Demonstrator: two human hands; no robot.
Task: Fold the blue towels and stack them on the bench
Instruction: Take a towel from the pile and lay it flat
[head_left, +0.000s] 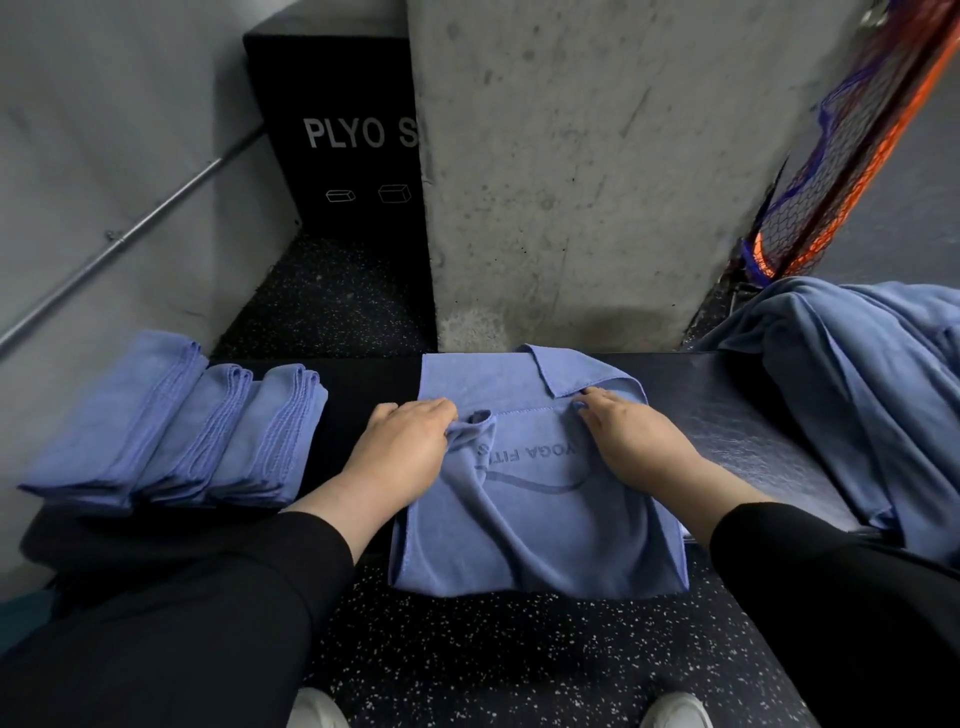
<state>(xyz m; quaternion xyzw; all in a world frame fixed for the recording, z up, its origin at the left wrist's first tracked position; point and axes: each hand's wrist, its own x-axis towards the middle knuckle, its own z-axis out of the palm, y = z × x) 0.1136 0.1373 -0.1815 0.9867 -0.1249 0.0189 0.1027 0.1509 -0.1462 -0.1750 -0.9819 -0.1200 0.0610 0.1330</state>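
A blue towel (535, 525) with dark printed lettering lies across the dark bench (727, 426), its near part hanging over the front edge. My left hand (400, 452) pinches a bunched fold of the towel at its left side. My right hand (634, 441) pinches the towel's stitched edge on the right, near a turned-over corner. Three folded blue towels (171, 431) lie side by side on the bench at the left. A heap of unfolded blue towels (857, 395) sits at the right end.
A concrete pillar (597, 171) rises right behind the bench. A black plyo box (343, 135) stands back left beside a wall with a metal rail (130, 234). An orange and blue net (841, 156) hangs at the right. Speckled rubber floor (519, 665) lies below.
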